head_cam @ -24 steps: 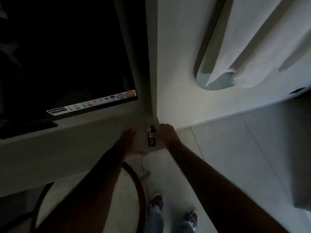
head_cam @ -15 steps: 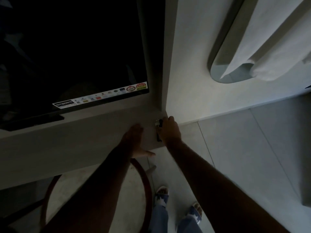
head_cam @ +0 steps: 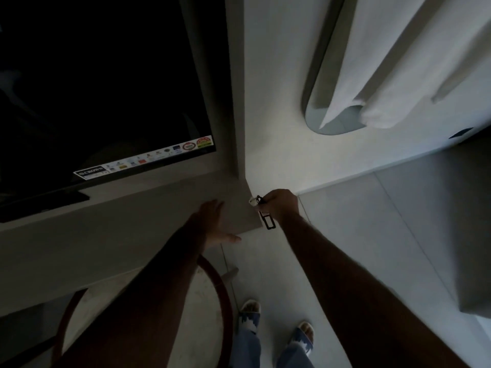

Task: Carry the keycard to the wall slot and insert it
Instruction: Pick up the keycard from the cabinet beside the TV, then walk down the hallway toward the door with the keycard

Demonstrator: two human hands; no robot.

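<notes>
The room is dim. My right hand point(head_cam: 281, 205) is closed on a small keycard point(head_cam: 267, 220) with a black frame and a pale ring at its top. It holds the card just off the right end of a grey shelf point(head_cam: 159, 221). My left hand point(head_cam: 215, 224) lies flat and open on that shelf near its corner, fingers spread, holding nothing. No wall slot shows in the head view.
A dark TV screen point(head_cam: 106, 88) with a sticker strip stands on the shelf at left. A white wall, an oval mirror point(head_cam: 332, 102) and hanging white fabric point(head_cam: 398, 62) are at upper right. A round red-rimmed stool point(head_cam: 212, 288) and my feet are below on grey tiles.
My right hand reached the keycard lying on the shelf corner, closed on it and lifted it off the edge to the right. My left hand stayed flat on the shelf.
</notes>
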